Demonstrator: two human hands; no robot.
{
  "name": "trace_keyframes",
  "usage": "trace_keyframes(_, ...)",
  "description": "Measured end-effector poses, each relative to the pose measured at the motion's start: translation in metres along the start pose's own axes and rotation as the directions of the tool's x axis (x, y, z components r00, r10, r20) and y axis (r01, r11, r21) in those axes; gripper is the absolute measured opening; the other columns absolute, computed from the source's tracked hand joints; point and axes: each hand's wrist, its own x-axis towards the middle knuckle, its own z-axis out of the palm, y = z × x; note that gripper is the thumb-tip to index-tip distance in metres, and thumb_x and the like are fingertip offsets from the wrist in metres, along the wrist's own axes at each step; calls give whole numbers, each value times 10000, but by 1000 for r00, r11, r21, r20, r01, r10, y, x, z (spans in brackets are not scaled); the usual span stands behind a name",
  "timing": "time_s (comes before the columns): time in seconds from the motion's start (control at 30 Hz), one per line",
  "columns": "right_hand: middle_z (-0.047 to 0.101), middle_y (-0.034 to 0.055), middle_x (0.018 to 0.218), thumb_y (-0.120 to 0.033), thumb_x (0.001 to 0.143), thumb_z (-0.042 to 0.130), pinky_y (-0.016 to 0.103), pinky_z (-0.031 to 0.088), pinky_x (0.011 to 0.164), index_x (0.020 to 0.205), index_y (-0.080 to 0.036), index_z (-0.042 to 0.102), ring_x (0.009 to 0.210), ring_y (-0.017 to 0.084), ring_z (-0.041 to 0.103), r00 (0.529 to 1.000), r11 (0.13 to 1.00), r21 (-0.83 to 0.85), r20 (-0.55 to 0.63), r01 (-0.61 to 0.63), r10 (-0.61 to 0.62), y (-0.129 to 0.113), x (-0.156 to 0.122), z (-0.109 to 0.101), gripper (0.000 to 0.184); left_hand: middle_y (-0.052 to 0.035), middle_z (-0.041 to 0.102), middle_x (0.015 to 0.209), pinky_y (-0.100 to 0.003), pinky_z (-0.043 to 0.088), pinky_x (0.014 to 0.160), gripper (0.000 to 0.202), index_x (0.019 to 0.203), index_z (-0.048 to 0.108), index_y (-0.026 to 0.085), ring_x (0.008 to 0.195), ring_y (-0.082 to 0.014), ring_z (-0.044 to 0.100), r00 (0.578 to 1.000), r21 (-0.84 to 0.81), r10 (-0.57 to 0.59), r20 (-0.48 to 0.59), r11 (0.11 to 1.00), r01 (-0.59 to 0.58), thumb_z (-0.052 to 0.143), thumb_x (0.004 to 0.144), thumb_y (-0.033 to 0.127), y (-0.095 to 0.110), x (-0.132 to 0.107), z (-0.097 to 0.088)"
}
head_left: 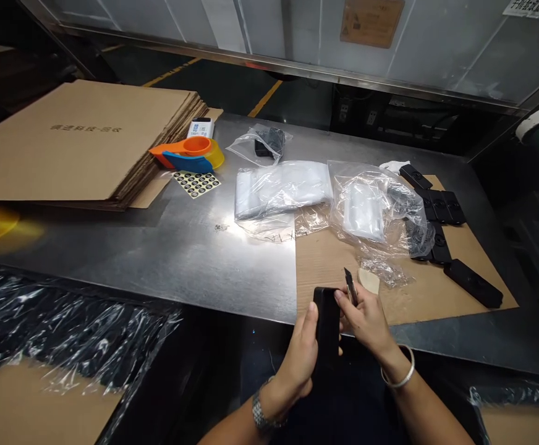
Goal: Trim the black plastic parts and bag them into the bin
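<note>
My left hand [301,352] is wrapped round a flat black rectangular case [327,321], held upright at the near edge of the steel table [181,247]. My right hand [366,318] is closed on a small knife blade [350,285] that points up and away, its fingertips touching the case's right edge. A pale wedge-shaped piece [369,281] lies just beyond the right hand on a cardboard sheet [325,259]. Several more black cases [441,213] lie on that sheet to the right.
Clear plastic bags [283,188] and crumpled film [376,207] lie mid-table. An orange and blue tape dispenser [188,153], a sticker sheet [196,183] and a stack of flat cardboard [79,139] sit at the left. Film-covered bins [60,334] stand below left.
</note>
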Motion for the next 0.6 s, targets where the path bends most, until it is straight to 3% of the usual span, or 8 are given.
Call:
trace_keyframes(0.1, 501, -23, 614, -405, 845, 492, 219, 405, 473, 844, -166, 529, 519, 107, 494, 1000, 1000, 1, 13, 5, -5, 0, 0, 2, 242, -57, 640, 610, -228, 420, 378, 569, 974, 606, 96, 413, -134, 548, 1000, -29, 5, 5, 1000, -4, 431, 792, 605, 0, 1, -1)
trace_keyframes(0.23, 539, 1, 780, -304, 783, 577, 270, 465, 663, 978, -189, 534, 713, 141, 534, 994, 999, -15, 99, 37, -35, -4, -11, 5, 231, -72, 672, 713, -237, 471, 483, 506, 1010, 612, 104, 494, -132, 583, 998, -160, 54, 14, 986, -51, 480, 802, 546, 3, 7, -6)
trace_keyframes(0.33, 558, 45, 993, -283, 761, 612, 328, 462, 809, 1174, -221, 469, 913, 183, 549, 984, 985, 173, 175, -13, -18, -5, -24, 9, 441, -81, 669, 718, -240, 487, 543, 454, 925, 636, 91, 558, -142, 604, 998, -260, 36, 51, 966, -22, 471, 830, 503, 7, 11, -8)
trace_keyframes(0.43, 507, 72, 1185, -286, 745, 652, 371, 402, 938, 1295, -252, 374, 1087, 209, 499, 961, 895, 434, 277, -101, -26, -5, -35, 10, 617, -85, 645, 663, -252, 487, 511, 497, 856, 637, 78, 530, -148, 594, 986, -348, -86, 145, 928, 132, 385, 866, 507, 10, 15, -9)
trace_keyframes(0.5, 487, 67, 1219, -295, 724, 682, 367, 399, 939, 1319, -265, 358, 1066, 202, 510, 951, 852, 501, 309, -155, -8, -5, -40, 6, 679, -89, 628, 652, -242, 483, 493, 549, 825, 637, 63, 512, -135, 580, 965, -389, -162, 207, 891, 233, 329, 880, 514, 12, 18, -10)
trace_keyframes(0.6, 523, 47, 1132, -308, 734, 678, 300, 470, 760, 1323, -280, 374, 757, 118, 548, 951, 885, 420, 300, -199, 72, -4, -44, -6, 664, -81, 607, 647, -226, 484, 488, 581, 762, 632, 53, 509, -118, 565, 958, -429, -181, 223, 864, 263, 300, 887, 514, 17, 22, -14)
